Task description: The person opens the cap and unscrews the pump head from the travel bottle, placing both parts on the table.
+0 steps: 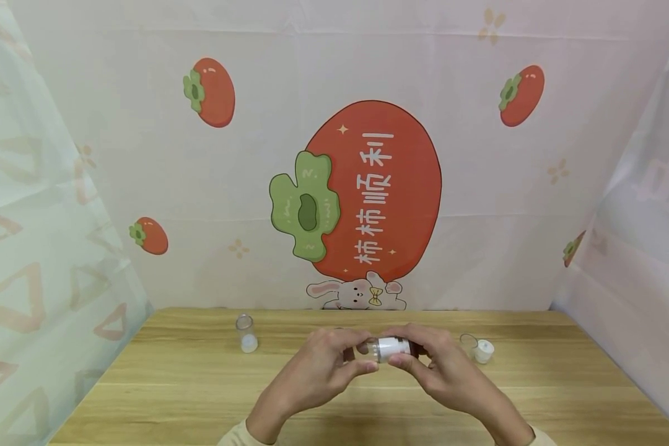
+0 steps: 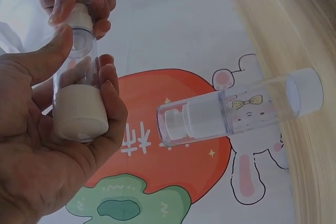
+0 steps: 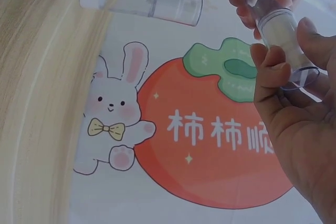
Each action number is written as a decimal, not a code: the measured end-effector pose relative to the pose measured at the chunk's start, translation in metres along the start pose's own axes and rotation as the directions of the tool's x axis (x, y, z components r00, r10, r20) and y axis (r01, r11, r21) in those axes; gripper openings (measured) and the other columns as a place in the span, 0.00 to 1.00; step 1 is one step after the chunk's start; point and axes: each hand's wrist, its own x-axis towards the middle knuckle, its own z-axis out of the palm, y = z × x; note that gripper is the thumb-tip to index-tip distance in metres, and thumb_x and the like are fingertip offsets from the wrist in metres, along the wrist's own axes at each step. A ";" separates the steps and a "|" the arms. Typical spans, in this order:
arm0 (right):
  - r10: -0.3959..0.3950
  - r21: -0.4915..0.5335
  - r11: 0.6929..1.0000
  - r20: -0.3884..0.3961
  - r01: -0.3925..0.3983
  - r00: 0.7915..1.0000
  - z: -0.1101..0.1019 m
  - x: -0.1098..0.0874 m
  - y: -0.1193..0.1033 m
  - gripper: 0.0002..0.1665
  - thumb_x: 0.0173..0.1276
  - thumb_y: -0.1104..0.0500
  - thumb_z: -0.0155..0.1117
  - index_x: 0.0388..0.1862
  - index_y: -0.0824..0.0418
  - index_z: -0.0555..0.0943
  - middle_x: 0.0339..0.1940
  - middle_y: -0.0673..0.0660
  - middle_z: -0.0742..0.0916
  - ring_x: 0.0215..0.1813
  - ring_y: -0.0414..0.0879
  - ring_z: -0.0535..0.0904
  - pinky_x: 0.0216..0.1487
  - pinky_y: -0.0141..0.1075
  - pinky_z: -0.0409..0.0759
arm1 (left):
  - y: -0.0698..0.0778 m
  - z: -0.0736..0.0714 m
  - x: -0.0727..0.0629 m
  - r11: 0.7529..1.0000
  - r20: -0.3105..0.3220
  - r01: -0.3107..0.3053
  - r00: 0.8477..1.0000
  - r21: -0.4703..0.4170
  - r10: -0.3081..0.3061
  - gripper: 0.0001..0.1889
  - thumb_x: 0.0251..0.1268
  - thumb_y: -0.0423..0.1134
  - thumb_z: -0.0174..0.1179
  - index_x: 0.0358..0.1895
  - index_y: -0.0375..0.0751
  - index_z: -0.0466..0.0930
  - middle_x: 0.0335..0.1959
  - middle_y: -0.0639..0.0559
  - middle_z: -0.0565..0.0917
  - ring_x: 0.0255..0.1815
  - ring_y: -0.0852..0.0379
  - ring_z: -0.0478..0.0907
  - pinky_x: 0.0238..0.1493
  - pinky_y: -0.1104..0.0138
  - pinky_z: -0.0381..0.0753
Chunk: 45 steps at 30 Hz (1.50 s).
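Both hands hold one small clear pump bottle (image 1: 389, 349) sideways, raised in front of the body. My left hand (image 1: 323, 365) grips its clear body; in the left wrist view a white plug (image 2: 81, 111) shows inside the bottom end. On the other end, the fingers and thumb of my right hand (image 1: 443, 365) grip the white collar (image 3: 281, 32). The clear rim (image 3: 304, 78) beyond that collar shows in the right wrist view. Fingers hide parts of the bottle in every view.
A similar clear bottle (image 1: 245, 334) with a white base stands on the wooden table (image 1: 189, 396), left of the hands. To the right are a clear round rim (image 1: 468, 341) and a small white piece (image 1: 484, 351). A printed cloth (image 1: 245, 173) hangs behind the table.
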 end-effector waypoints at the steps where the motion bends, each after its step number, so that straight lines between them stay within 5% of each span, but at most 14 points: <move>1: -0.002 -0.007 1.000 -0.005 0.002 1.000 0.000 0.000 0.000 0.20 0.65 0.69 0.71 0.55 0.58 0.82 0.43 0.50 0.88 0.34 0.36 0.79 0.32 0.30 0.80 | 0.000 0.000 0.000 1.000 -0.003 0.005 1.000 -0.002 -0.005 0.08 0.65 0.39 0.70 0.46 0.47 0.85 0.29 0.64 0.80 0.25 0.71 0.73 0.26 0.78 0.74; 21: 0.049 0.092 0.995 0.000 -0.049 0.999 -0.012 -0.001 -0.001 0.20 0.66 0.70 0.69 0.56 0.61 0.82 0.40 0.53 0.87 0.31 0.41 0.80 0.29 0.34 0.82 | -0.001 -0.011 -0.002 0.997 -0.001 0.018 1.000 -0.072 -0.018 0.05 0.67 0.39 0.69 0.41 0.46 0.85 0.31 0.61 0.80 0.29 0.68 0.77 0.30 0.74 0.79; 29: 0.070 0.074 0.995 -0.017 -0.068 0.997 -0.014 -0.002 0.002 0.22 0.66 0.72 0.69 0.57 0.59 0.80 0.43 0.51 0.86 0.37 0.42 0.83 0.38 0.34 0.84 | 0.001 -0.015 -0.002 0.989 0.017 0.129 0.992 -0.067 -0.129 0.05 0.67 0.41 0.69 0.43 0.47 0.86 0.32 0.64 0.82 0.32 0.67 0.79 0.34 0.71 0.81; 36: 0.096 0.004 0.995 -0.025 -0.096 0.995 -0.024 -0.001 0.002 0.23 0.65 0.70 0.71 0.57 0.57 0.78 0.44 0.49 0.85 0.40 0.42 0.81 0.42 0.32 0.83 | 0.000 -0.021 -0.005 0.978 0.000 0.202 0.979 -0.055 -0.202 0.12 0.68 0.43 0.69 0.50 0.45 0.86 0.39 0.60 0.86 0.36 0.65 0.81 0.37 0.70 0.82; 45: 0.153 -0.122 0.979 -0.067 -0.160 0.986 -0.038 -0.005 0.009 0.27 0.60 0.70 0.75 0.57 0.58 0.76 0.46 0.48 0.82 0.42 0.42 0.80 0.42 0.34 0.81 | -0.002 -0.025 -0.007 0.980 -0.037 0.199 0.979 -0.022 -0.200 0.12 0.68 0.43 0.68 0.51 0.48 0.84 0.41 0.60 0.85 0.39 0.64 0.82 0.42 0.68 0.82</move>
